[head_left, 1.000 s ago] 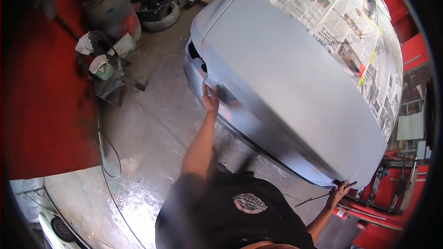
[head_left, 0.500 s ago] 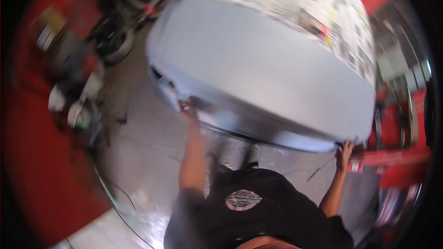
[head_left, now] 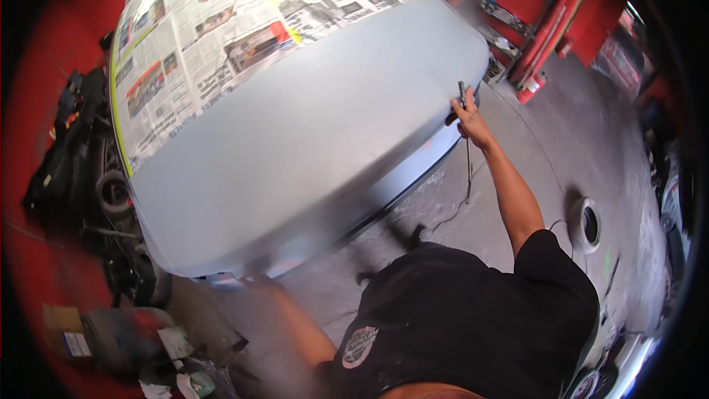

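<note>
Through my head camera I look down on the broad, matte, pale blue-grey painted car body (head_left: 317,125), which fills the middle of the view on the grey floor (head_left: 591,133). Its large panel looks even and dull, palest around the centre, with a dark soft shade along the folded edge nearest me. Below that fold runs a bluish-white, glossier bumper strip (head_left: 417,165) with a black lower rim. Beyond the panel, printed newspaper sheets (head_left: 199,37) cover the car, edged by yellow-green tape (head_left: 122,129).

The right hand (head_left: 470,118) is at the car's right corner, its fingers bent around a slim black tool (head_left: 462,91) that points up past them; a thin dark line (head_left: 468,170) hangs beneath. The left hand (head_left: 258,281) is at the lower left edge, blurred and partly lost against the bumper, so I cannot tell whether its fingers are spread or pressed together. A pale round tyre (head_left: 586,225) stands on the floor, right of the black-sleeved arm.
</note>
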{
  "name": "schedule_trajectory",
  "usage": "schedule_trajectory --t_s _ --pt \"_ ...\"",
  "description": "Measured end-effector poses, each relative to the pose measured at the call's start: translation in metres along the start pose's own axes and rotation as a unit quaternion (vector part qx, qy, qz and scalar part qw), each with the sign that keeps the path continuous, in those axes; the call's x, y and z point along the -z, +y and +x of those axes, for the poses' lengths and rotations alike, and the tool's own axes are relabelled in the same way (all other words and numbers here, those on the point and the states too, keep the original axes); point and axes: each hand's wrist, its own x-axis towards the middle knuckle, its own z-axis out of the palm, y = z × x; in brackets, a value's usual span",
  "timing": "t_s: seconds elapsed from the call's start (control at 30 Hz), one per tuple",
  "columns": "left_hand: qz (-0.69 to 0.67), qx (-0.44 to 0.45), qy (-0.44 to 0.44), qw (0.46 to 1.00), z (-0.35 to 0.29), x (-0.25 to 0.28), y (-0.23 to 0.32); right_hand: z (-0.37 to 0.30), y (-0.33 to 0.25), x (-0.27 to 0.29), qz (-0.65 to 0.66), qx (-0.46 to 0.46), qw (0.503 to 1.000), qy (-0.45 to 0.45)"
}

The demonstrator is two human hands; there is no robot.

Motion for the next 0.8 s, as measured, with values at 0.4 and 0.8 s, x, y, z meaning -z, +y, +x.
schedule_trajectory --t_s 0.4,0.8 --pt "-0.072 -0.067 -0.012 0.995 0.029 0.025 -0.017 0.009 -0.016 -0.015 -0.046 0.005 0.999 -0.002" --pt "-0.077 -0.087 -0.013 0.993 0.026 0.031 -0.015 0.012 -0.022 -0.006 -0.062 0.012 0.998 -0.002"
